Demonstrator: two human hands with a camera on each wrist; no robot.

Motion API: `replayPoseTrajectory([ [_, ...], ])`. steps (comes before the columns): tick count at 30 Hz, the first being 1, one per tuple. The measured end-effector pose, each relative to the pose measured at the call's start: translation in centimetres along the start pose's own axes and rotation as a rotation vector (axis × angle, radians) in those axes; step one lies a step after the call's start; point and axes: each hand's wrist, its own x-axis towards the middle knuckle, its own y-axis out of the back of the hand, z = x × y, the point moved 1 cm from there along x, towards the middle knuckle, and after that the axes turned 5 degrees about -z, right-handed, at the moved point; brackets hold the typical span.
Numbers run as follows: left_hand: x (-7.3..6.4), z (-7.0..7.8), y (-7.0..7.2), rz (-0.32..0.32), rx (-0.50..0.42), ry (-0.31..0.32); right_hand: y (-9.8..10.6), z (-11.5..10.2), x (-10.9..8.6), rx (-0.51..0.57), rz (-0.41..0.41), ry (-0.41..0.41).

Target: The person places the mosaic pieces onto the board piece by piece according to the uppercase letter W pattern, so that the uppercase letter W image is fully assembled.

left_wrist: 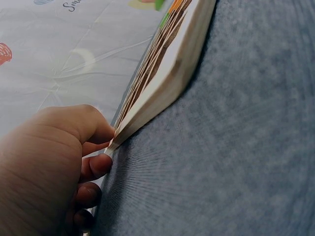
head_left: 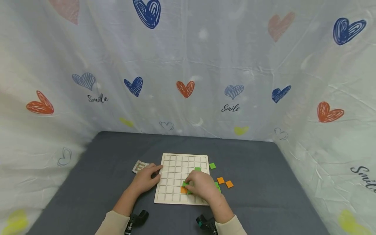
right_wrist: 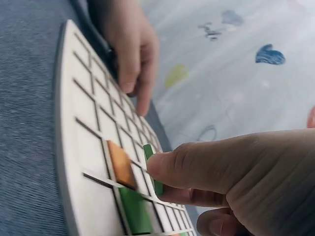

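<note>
A pale wooden grid board (head_left: 171,178) lies on the dark cloth. My left hand (head_left: 146,178) rests at its left edge, the index finger and thumb touching the rim; the left wrist view shows fingertips (left_wrist: 101,164) right at that edge. My right hand (head_left: 202,186) is over the lower right part of the board, pinching a green square tile (right_wrist: 149,152) between thumb and fingers, tilted above the grid. Just below it, an orange tile (right_wrist: 121,164) and another green tile (right_wrist: 135,211) sit in neighbouring cells. One more green tile (head_left: 197,169) lies higher up the board, and my right hand hides several cells.
Right of the board lie a loose green tile (head_left: 212,165) and two orange tiles, one nearer (head_left: 220,180) and one farther right (head_left: 229,184). More green (head_left: 217,186) shows beside my right wrist. A small patterned card (head_left: 139,166) lies behind my left hand. A heart-printed curtain (head_left: 205,65) surrounds the table.
</note>
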Motion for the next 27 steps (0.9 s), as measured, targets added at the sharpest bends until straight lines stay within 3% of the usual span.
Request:
replayPoseTrajectory([
  [4, 0.0, 0.0, -0.1, -0.008, -0.001, 0.002, -1.0, -0.2, 0.1, -0.029, -0.010, 0.017],
  [9, 0.0, 0.0, -0.2, -0.003, 0.000, 0.000, -1.5, -0.1, 0.1, -0.060, 0.046, 0.043],
  [17, 0.2, 0.1, -0.3, -0.003, 0.010, -0.004, -2.2, 0.3, 0.0, -0.067, 0.141, -0.010],
  [23, 0.2, 0.1, -0.2, -0.004, -0.001, 0.011, -1.2, 1.1, -0.2, 0.010, 0.075, -0.023],
  [27, 0.1, 0.0, -0.2, -0.007, -0.004, 0.020, 0.4, 2.6, -0.5, 0.055, 0.068, -0.092],
])
